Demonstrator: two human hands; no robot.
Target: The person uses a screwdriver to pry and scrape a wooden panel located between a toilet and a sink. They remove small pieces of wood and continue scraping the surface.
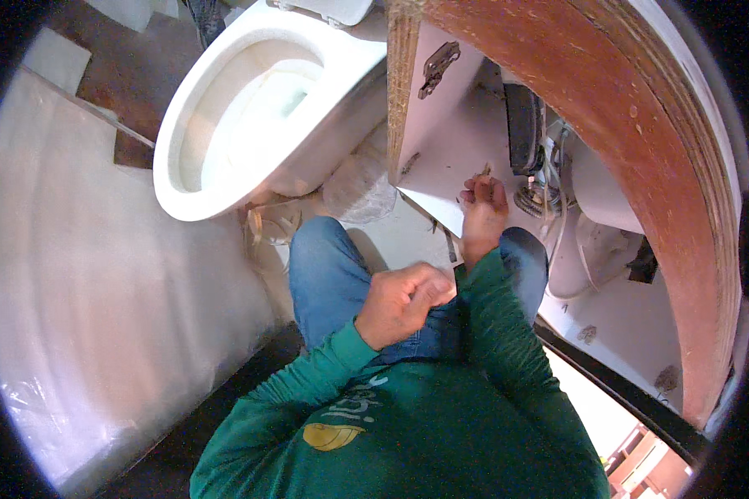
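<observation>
My right hand (484, 212) reaches over the whitish floor of an open cabinet (445, 170). Its fingers are curled, palm turned up, and a small brownish bit shows at the fingertips, too small to name. My left hand (404, 301) is closed above my lap, close to my right sleeve. Its thumb presses against the bent fingers, and whatever it may hold is hidden. To the right of my right hand are a coiled braided hose (534, 202) and a dark box-shaped piece (524, 129).
A white toilet bowl (179, 179) stands at the front left. The cabinet's curved brown edge (641, 116) arches along the right, and a metal hinge (439, 69) sits on its side panel. Plastic sheeting (125, 291) covers the left. A clear plastic bag (359, 190) lies beside the toilet.
</observation>
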